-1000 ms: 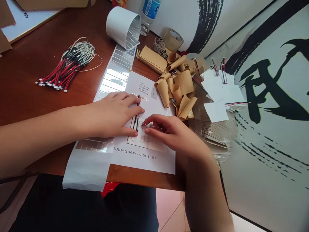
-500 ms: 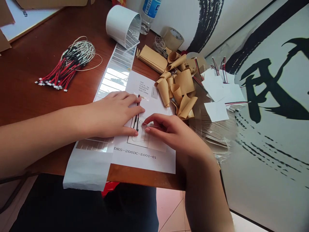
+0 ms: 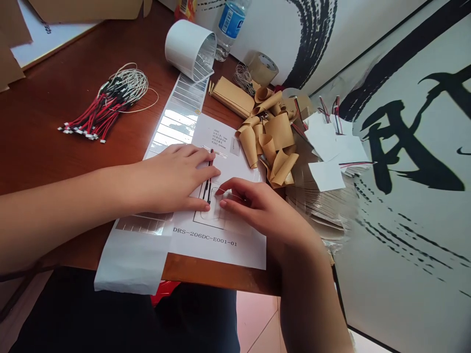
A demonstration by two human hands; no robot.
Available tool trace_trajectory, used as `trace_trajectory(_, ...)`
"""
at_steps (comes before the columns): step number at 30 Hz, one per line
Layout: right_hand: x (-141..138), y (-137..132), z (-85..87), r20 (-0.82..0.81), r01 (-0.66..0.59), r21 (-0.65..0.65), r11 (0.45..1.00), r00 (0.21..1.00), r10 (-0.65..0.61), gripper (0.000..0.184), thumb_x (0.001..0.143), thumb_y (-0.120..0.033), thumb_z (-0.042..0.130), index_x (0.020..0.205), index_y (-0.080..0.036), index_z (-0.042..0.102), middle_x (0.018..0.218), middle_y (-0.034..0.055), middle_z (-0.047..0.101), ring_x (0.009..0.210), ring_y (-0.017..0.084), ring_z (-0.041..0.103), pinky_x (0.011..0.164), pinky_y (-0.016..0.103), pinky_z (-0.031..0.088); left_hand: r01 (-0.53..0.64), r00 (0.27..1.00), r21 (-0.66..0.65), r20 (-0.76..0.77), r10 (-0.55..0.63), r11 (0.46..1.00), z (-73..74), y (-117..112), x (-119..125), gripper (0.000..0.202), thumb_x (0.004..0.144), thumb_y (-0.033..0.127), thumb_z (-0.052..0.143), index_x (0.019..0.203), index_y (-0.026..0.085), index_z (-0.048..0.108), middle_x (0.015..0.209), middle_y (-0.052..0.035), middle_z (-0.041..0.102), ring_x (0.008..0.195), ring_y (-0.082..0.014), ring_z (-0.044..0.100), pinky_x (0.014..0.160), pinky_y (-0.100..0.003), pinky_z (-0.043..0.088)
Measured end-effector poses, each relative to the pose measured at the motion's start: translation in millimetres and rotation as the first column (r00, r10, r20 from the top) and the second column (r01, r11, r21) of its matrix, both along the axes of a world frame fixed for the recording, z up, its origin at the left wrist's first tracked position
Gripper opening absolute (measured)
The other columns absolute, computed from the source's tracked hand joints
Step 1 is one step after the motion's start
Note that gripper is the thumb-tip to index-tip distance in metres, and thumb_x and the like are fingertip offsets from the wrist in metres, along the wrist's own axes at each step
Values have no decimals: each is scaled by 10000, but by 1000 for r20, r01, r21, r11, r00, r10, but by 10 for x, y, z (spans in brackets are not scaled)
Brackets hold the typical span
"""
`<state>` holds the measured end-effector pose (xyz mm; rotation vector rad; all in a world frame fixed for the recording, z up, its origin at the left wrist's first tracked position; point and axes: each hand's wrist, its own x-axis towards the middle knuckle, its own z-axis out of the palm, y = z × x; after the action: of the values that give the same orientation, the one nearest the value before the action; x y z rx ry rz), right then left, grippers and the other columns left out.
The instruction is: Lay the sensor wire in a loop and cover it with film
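Note:
My left hand [image 3: 172, 179] lies flat on a white printed sheet [image 3: 224, 235], fingers stretched out, pressing down a thin red-and-black wire [image 3: 208, 184]. My right hand [image 3: 257, 208] rests beside it on the sheet, fingertips pressed on a clear film piece [image 3: 213, 212] over the drawn outline, right next to the wire's lower end. The sheet carries the text DRS-206DC-E001-01. A strip of shiny labels on white backing [image 3: 172, 122] runs under the sheet from a white roll [image 3: 187, 49].
A bundle of red and black wires [image 3: 103, 105] lies at the left. Curled brown backing papers [image 3: 270, 144] pile up right of the sheet, beside white squares with wires [image 3: 331, 147]. A brown tape roll [image 3: 263, 66] and water bottle [image 3: 228, 27] stand behind.
Both hands keep the same hold on wire and film; only the camera view has shifted slightly, so everything sits a little lower in the picture.

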<state>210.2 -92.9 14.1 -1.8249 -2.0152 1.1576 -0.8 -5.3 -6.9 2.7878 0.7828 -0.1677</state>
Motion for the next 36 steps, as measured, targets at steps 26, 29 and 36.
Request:
trace_trajectory(26,-38,0,-13,15,-5,32,999,1000,5,164,985,-344,596,1061,-210,654,648,-70,517,607,112,451,585,258,347,-17,1000,-2,-20,17,1000,6,-17,2,735,951,661,589,1574,289,474,1714,-130,342,1547,-402,319,1248,-549,279)
trace_trajectory(29,-39,-2,-13,15,-7,38,999,1000,6,163,984,-342,596,1064,-212,653,652,-69,523,608,112,451,587,257,349,-16,1000,-6,-21,16,1000,9,-14,1,733,949,661,589,1571,290,477,1713,-127,342,1547,-396,317,1248,-544,276)
trace_trajectory(36,-39,-13,-23,31,-14,51,999,999,13,160,987,-338,590,1067,-213,649,649,-68,530,605,113,458,593,255,351,-16,1000,-5,3,16,1000,-12,-15,4,728,948,658,572,1569,289,480,1732,-119,317,1550,-387,313,1250,-525,251)
